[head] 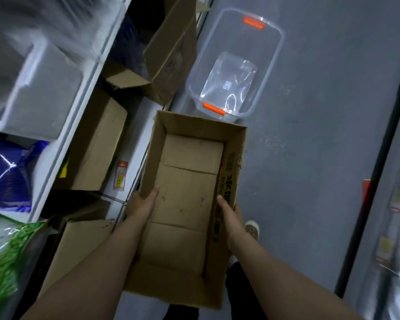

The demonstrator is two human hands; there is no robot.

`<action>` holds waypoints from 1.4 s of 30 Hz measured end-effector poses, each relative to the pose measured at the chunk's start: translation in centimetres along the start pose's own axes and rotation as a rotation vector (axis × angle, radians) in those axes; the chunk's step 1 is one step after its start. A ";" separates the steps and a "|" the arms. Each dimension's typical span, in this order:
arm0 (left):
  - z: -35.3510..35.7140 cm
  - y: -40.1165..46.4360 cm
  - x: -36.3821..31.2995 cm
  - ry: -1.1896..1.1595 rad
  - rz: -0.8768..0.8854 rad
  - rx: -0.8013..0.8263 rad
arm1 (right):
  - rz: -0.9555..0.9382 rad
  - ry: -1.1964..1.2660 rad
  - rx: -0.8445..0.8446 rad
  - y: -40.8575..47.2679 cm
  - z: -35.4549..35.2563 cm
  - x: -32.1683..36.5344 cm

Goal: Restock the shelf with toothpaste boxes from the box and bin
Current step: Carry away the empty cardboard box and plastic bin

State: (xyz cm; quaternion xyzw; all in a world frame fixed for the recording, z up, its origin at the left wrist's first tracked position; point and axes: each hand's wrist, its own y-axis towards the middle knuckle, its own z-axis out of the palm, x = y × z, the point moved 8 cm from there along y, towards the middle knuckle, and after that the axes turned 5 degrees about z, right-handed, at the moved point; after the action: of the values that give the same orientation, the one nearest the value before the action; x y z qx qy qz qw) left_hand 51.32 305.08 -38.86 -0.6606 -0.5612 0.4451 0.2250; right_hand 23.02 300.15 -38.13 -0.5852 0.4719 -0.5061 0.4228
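My two forearms are bare, no sleeves, watches or rings visible on my left hand [141, 205] or right hand [231, 215]. Just beyond my right hand, a light patterned shoe [252, 229]; below, dark trousers [240, 287].

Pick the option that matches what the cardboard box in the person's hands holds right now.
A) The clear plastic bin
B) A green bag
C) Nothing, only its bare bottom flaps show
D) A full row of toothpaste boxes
C: the cardboard box, held at its side walls by the left hand and the right hand, shows only bare bottom flaps inside, with no toothpaste boxes visible.
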 end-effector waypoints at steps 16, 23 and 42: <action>-1.2 -28.3 -28.2 -0.076 0.215 -0.041 | -0.377 0.060 -0.090 -24.5 -18.6 24.9; 1.6 -35.6 -45.5 -0.118 0.449 -0.014 | -0.533 0.177 -0.117 -30.6 -26.5 38.4; 15.4 -37.2 -97.5 -0.126 0.713 0.130 | -0.672 0.320 -0.222 -32.6 -39.3 85.3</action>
State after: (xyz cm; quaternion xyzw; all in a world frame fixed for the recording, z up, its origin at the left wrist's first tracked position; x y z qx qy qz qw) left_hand 20.79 220.17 15.71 -0.7702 -0.2793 0.5700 0.0622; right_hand -8.32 222.31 15.20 -0.6629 0.3660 -0.6471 0.0883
